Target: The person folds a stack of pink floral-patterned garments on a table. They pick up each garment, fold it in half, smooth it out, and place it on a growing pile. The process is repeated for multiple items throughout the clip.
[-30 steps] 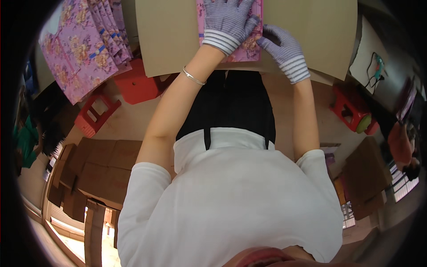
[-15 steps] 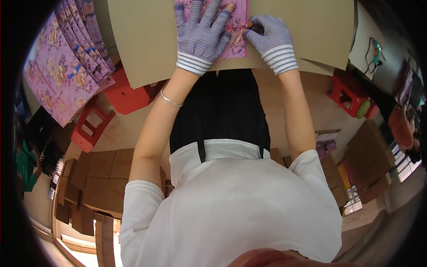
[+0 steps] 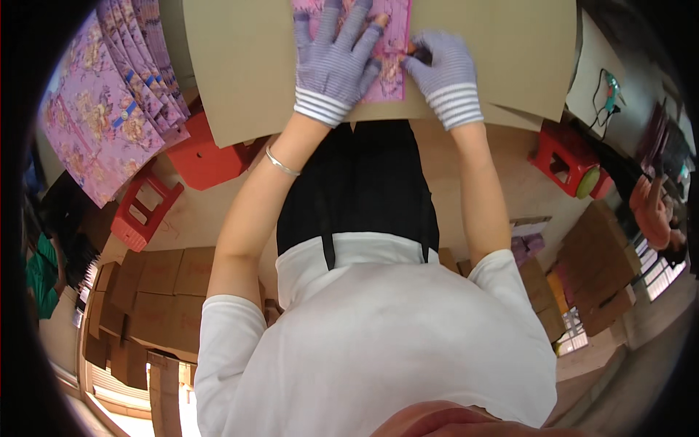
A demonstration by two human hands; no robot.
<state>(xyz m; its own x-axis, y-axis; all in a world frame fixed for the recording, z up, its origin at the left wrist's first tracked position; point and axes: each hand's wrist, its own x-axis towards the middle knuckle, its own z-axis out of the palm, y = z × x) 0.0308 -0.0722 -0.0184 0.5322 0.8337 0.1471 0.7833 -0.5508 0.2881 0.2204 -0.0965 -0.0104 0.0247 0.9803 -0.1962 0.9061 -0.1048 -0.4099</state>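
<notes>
A pink floral piece [image 3: 393, 86], flat and with a bright pink edge, lies on the greenish-grey work surface [image 3: 244, 69]; its far end runs out of view. Across it rests my left hand [image 3: 331, 65], in a striped lavender glove with bare fingertips, fingers spread flat. My right hand [image 3: 448, 69], gloved alike, is at the piece's right edge. Its thumb and forefinger pinch together there, at a seam or narrow band crossing the piece. The fingertips partly hide what lies between them.
At the left hangs a stack of floral purple bags or covers [image 3: 98, 109]. Red stools [image 3: 211, 160] stand under the table on both sides. Cardboard boxes [image 3: 164, 313] are piled behind me. A green corded tool [image 3: 611, 91] lies on the right, where another person [image 3: 652, 211] is visible.
The whole view has shifted slightly. Both hands keep nearly the same place on the floral piece, the left flat and the right pinching at the edge.
</notes>
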